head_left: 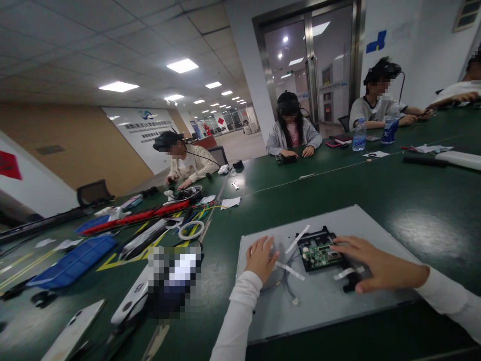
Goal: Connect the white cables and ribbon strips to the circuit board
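A flat grey metal panel point(319, 318) lies on the green table in front of me. Near its middle sits a green circuit board point(321, 255) in a black bracket point(306, 265). My left hand point(259, 258) is over the panel's left side, fingers spread, beside thin grey cables point(288, 283) with a small white connector point(295, 301). White tape strips point(296, 239) lie across the cables and bracket. My right hand point(379, 265) reaches over the board's right side, fingers stretched and thumb apart. Whether its fingertips touch the board or bracket I cannot tell.
Left of the panel are a phone point(73, 333), a white device point(131, 296), a blue tray point(75, 260), a red strip point(137, 216) and a white ring point(191, 230). Several people sit across the table. A water bottle point(359, 136) stands at the back.
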The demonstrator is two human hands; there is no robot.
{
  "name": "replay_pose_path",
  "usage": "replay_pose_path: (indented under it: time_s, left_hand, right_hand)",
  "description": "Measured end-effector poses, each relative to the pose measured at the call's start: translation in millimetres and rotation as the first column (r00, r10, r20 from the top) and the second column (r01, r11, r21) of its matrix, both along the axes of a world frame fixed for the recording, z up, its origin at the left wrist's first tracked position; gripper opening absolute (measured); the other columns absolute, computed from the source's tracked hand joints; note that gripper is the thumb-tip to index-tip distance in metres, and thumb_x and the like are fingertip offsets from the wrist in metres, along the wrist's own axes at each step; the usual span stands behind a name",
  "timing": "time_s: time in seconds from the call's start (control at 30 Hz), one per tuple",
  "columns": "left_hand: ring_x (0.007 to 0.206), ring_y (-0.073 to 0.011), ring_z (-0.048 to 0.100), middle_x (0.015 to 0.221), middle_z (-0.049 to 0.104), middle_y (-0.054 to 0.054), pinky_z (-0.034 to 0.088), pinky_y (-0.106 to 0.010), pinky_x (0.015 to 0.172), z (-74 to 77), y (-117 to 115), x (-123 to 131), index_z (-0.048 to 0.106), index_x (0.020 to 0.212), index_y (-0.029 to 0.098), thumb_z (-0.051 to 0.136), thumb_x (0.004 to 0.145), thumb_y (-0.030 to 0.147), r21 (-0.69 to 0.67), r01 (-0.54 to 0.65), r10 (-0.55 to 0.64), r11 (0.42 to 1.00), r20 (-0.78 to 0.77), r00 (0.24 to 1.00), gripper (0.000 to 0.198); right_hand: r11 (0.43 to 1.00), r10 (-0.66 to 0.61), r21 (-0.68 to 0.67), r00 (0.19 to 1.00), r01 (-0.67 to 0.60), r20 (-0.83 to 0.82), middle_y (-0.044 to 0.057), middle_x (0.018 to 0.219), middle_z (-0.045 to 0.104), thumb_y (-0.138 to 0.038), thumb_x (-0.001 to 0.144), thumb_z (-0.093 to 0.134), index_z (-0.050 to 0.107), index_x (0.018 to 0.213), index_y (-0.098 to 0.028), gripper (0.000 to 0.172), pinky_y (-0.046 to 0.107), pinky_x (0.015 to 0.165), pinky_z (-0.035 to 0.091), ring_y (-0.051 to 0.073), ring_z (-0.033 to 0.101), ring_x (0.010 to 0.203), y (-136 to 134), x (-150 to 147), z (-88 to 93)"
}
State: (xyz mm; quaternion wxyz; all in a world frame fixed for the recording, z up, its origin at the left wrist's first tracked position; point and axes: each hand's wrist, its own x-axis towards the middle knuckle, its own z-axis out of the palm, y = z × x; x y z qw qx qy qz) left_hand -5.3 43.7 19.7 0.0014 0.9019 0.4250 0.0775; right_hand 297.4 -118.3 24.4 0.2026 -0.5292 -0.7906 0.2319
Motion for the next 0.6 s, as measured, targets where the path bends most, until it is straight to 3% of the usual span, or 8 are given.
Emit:
replay_pose_path:
  time_s: [0.1,0.2,0.6]
  left_hand:
    - [0.118,-0.0211,0.031,0.128,0.038,-0.007,0.027,-0.040,0.096,2.0,0,-1,0.035,0.125,0.023,0.035,0.084,0.037,0.022,-0.008,0.007,1.000,0.014,1.000,0.044]
    - [0.117,-0.0210,0.032,0.128,0.038,-0.007,0.027,-0.040,0.095,5.0,0,-2,0.036,0.125,0.023,0.035,0.083,0.038,0.028,-0.011,0.011,1.000,0.026,1.000,0.044]
    - [0.116,-0.0209,0.032,0.127,0.039,-0.005,0.028,-0.039,0.094,5.0,-1,-7,0.035,0.125,0.024,0.036,0.083,0.039,0.034,-0.052,0.051,0.998,0.043,0.998,0.045]
  right_hand:
    - [0.998,0.048,0.033,0.997,-0.050,0.060,0.002,0.141,0.002,-0.065,0.061,0.055,0.020,0.134,-0.030,0.089,0.051,0.100,0.016,0.033,0.008,0.126,-8,-8,-5.9]
    - [0.994,0.060,0.079,0.990,-0.071,0.128,0.002,0.141,-0.004,-0.067,0.061,0.052,0.015,0.135,-0.030,0.091,0.054,0.100,0.006,0.034,0.005,0.126,-10,-13,-9.6]
    - [0.994,0.003,0.108,0.980,-0.025,0.198,0.004,0.141,0.004,-0.067,0.063,0.049,0.009,0.136,-0.028,0.092,0.055,0.099,-0.006,0.032,0.014,0.125,-16,-7,-19.6]
